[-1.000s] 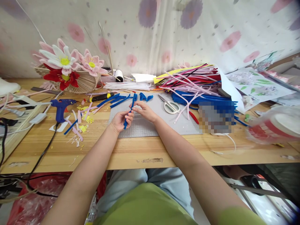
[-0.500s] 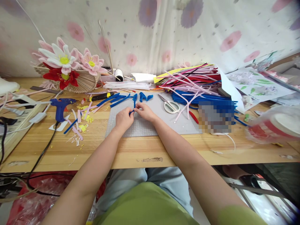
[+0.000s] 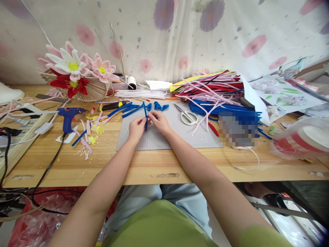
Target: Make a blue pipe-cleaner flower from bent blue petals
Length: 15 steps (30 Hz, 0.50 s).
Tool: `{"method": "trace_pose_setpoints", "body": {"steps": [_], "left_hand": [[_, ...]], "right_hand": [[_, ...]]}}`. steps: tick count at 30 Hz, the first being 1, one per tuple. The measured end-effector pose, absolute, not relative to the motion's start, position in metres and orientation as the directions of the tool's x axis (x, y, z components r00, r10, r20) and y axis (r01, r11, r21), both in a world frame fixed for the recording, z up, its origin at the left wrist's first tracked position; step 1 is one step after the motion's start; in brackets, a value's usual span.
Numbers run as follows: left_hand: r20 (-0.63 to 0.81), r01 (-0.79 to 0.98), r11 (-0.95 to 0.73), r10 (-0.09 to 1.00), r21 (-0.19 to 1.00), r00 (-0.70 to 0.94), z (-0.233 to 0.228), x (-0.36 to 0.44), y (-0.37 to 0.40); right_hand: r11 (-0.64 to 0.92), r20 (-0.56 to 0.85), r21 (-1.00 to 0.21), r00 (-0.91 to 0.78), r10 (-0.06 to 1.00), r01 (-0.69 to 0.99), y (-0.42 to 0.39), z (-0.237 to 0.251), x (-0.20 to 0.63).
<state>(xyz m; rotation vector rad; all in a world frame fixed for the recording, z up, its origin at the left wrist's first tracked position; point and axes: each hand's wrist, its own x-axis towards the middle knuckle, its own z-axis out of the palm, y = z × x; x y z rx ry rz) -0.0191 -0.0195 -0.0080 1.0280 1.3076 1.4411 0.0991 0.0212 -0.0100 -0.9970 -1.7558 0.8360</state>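
Observation:
A short blue pipe cleaner (image 3: 145, 110) points away from me, pinched between both hands above the grey cutting mat (image 3: 167, 137). My left hand (image 3: 137, 130) is closed on it with thumb and forefinger. From the other side my right hand (image 3: 159, 121) pinches it too, fingertips close to the left ones. Just beyond the hands lie bent blue pipe-cleaner pieces (image 3: 157, 106), with straight blue pieces (image 3: 130, 111) to the left. White-handled scissors (image 3: 189, 118) rest on the mat to the right.
At left stand a blue glue gun (image 3: 67, 118) and pipe-cleaner flowers (image 3: 73, 66) among yellow and pink scraps. A bundle of blue pipe cleaners (image 3: 205, 108) lies at right, below a mixed pink and red pile (image 3: 213, 85). A bagged tub (image 3: 300, 139) is far right.
The blue pipe cleaner has turned in my fingers and now stands out straight, above and below the fingertips. My left hand has shifted slightly; the view has moved a little.

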Motion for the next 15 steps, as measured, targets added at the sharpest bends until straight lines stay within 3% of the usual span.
{"method": "trace_pose_setpoints", "body": {"steps": [6,11,15], "left_hand": [[-0.026,-0.227,-0.073,0.915,0.971,-0.403,-0.006,-0.018,-0.017],[-0.137,-0.355,-0.012,0.909,0.935,-0.394,-0.003,-0.017,-0.017],[-0.139,-0.389,-0.013,0.922,0.921,-0.362,-0.003,-0.016,-0.016]], "right_hand": [[0.316,0.254,-0.926,-0.28,0.926,0.206,0.013,-0.009,0.093],[0.28,0.233,-0.955,-0.342,0.91,0.096,0.01,-0.007,0.089],[0.217,0.19,-0.976,-0.373,0.908,0.03,0.011,-0.006,0.088]]}}
